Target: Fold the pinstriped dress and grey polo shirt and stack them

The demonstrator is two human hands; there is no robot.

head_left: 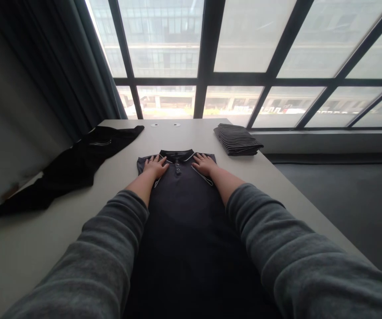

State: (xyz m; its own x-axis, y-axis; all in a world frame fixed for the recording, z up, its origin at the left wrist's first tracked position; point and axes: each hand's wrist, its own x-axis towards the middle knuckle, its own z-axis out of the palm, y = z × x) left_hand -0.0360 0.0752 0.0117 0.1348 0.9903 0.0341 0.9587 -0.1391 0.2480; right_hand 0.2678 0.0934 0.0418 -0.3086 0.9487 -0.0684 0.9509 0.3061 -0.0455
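Left hand [156, 166] and right hand [204, 164] are resting flat, fingers spread, gripping nothing, on dark-grey, white-piped fabric polo shirt [183, 197]. It's lying mid white, flat worktop [78, 212]; looking soft, light; probably best held by shoulders.

A single view is provided, recorded from the wearer's head, above the near end of the table [199, 136]. The lens is directed forward and downward along the tabletop, toward the far edge and the window [164, 40] beyond. Both far corners are included, whereas the near edge is cut off below. The sleeves are seen at close range; the left hand [156, 165] and right hand [204, 164] are seen farther away.
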